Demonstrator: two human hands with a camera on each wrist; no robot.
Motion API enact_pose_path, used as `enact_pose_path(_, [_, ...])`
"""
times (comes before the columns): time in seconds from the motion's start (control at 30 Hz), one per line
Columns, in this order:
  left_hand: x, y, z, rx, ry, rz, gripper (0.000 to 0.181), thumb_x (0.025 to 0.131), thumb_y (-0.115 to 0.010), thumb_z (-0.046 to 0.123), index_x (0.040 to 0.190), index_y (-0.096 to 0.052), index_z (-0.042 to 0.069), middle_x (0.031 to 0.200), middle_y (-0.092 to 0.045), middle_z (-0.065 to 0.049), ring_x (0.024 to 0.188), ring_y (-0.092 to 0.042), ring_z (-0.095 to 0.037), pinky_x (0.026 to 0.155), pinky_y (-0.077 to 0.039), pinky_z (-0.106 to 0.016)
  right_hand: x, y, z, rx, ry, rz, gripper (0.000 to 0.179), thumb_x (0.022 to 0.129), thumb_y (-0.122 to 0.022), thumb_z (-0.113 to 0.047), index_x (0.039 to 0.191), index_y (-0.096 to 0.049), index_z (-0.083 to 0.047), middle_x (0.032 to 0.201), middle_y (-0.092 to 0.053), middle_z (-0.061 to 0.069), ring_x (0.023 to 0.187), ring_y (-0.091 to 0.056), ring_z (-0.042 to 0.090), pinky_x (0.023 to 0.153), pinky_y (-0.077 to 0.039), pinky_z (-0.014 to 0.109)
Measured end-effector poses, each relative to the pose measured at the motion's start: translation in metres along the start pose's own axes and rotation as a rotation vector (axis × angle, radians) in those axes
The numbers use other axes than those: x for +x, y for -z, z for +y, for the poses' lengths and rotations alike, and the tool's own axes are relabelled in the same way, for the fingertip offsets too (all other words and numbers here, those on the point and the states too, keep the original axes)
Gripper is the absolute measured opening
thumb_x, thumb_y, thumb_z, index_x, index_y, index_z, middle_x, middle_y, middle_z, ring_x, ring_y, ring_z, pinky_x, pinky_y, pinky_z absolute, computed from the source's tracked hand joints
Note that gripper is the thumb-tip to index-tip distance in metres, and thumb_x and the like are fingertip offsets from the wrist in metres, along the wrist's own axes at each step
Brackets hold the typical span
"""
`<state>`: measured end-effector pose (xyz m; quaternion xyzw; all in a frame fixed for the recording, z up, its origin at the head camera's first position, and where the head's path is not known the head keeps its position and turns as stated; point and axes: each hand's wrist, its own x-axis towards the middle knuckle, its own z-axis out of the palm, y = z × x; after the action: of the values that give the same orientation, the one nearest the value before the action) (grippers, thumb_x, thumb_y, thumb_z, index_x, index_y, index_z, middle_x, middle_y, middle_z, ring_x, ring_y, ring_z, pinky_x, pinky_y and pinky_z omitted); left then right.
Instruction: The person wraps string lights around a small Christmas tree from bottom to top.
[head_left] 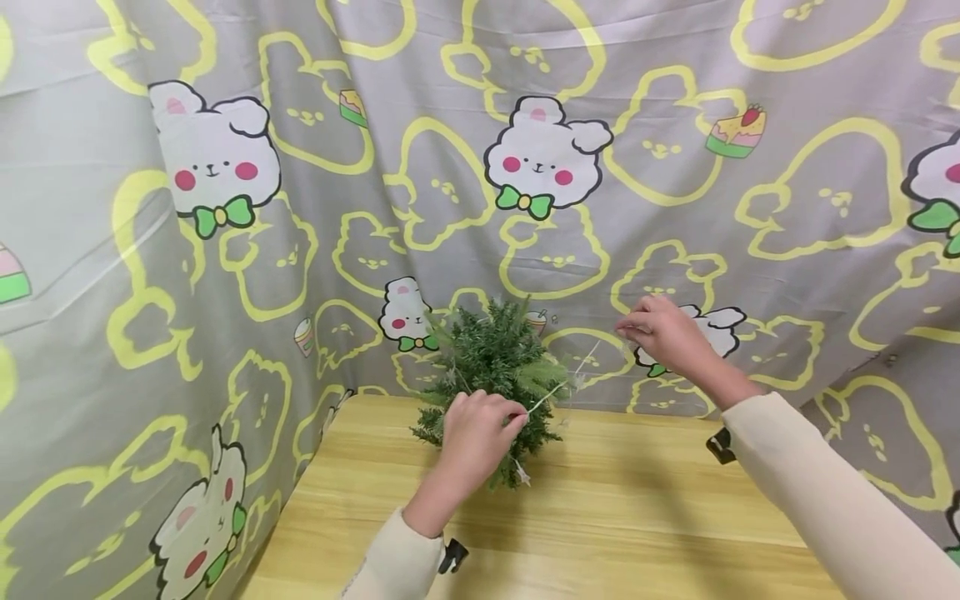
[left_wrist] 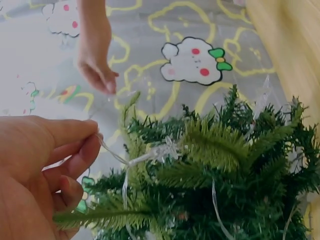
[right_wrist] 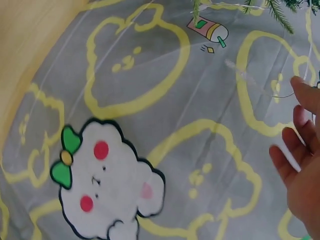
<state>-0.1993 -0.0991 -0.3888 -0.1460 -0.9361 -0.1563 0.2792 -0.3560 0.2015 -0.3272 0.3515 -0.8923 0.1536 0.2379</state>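
A small green artificial Christmas tree [head_left: 491, 354] stands upright on the table, with a clear-wired string of lights draped over its branches. My left hand [head_left: 480, 433] is in front of the tree and pinches the light string [left_wrist: 114, 155] between thumb and index finger, close to a clear star-shaped light [left_wrist: 169, 149]. To the right of the tree, my right hand [head_left: 667, 333] is raised and pinches another stretch of the wire at its fingertips. In the right wrist view, a thin loop of wire [right_wrist: 277, 96] runs from that thumb. Another star light [head_left: 522, 475] hangs low at the tree's front.
The wood-grain table [head_left: 600, 533] reaches back to a grey curtain [head_left: 450, 75] printed with rabbits, which hangs behind and at the left. Black clip-like pieces [head_left: 453, 556] show beside both wrists.
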Motion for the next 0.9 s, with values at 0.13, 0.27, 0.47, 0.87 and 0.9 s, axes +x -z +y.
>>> enact_pose_path(0.13, [0.005, -0.006, 0.005, 0.040, 0.007, 0.019, 0.008, 0.093, -0.073, 0.035, 0.095, -0.080, 0.030, 0.092, -0.075, 0.015, 0.072, -0.057, -0.006, 0.067, -0.033, -0.023, 0.008, -0.010, 0.002, 0.092, -0.231, -0.109, 0.020, 0.100, -0.065, -0.020, 0.112, -0.077, -0.010, 0.093, -0.073, 0.007, 0.081, -0.063, 0.023, 0.067, -0.047, 0.043])
enact_pose_path(0.27, [0.010, -0.007, 0.010, 0.064, 0.029, 0.008, 0.009, 0.093, -0.073, 0.035, 0.096, -0.080, 0.030, 0.092, -0.075, 0.014, 0.070, -0.054, -0.006, 0.065, -0.030, -0.022, 0.013, -0.021, 0.005, 0.341, -0.431, -0.154, 0.030, 0.105, -0.057, -0.026, 0.123, -0.070, -0.007, 0.101, -0.075, 0.014, 0.079, -0.070, 0.023, 0.092, -0.048, 0.056])
enact_pose_path(0.47, [0.018, -0.005, 0.019, 0.113, 0.051, -0.031, 0.009, 0.094, -0.073, 0.032, 0.096, -0.081, 0.030, 0.088, -0.074, 0.013, 0.067, -0.053, -0.007, 0.062, -0.030, -0.021, 0.015, -0.034, 0.009, 0.651, -0.541, -0.096, 0.033, 0.105, -0.056, -0.023, 0.128, -0.064, -0.002, 0.120, -0.069, 0.024, 0.094, -0.072, 0.034, 0.075, -0.059, 0.027])
enact_pose_path(0.87, [0.032, -0.013, 0.025, 0.217, 0.028, 0.025, 0.022, 0.096, -0.071, 0.030, 0.076, -0.078, 0.030, 0.056, -0.054, 0.011, 0.050, -0.028, -0.006, 0.051, -0.015, -0.020, 0.034, -0.048, -0.007, 0.809, -0.534, 0.044, 0.047, 0.102, -0.060, -0.039, 0.129, -0.065, -0.001, 0.120, -0.070, 0.022, 0.078, -0.073, 0.014, 0.078, -0.061, 0.033])
enact_pose_path(0.9, [0.032, -0.014, 0.025, 0.241, 0.019, 0.045, 0.024, 0.095, -0.072, 0.030, 0.072, -0.076, 0.030, 0.053, -0.048, 0.011, 0.048, -0.025, -0.007, 0.051, -0.013, -0.021, 0.036, -0.049, -0.008, 0.807, -0.535, 0.041, 0.044, 0.102, -0.061, -0.036, 0.128, -0.065, 0.000, 0.119, -0.071, 0.022, 0.077, -0.073, 0.015, 0.077, -0.061, 0.033])
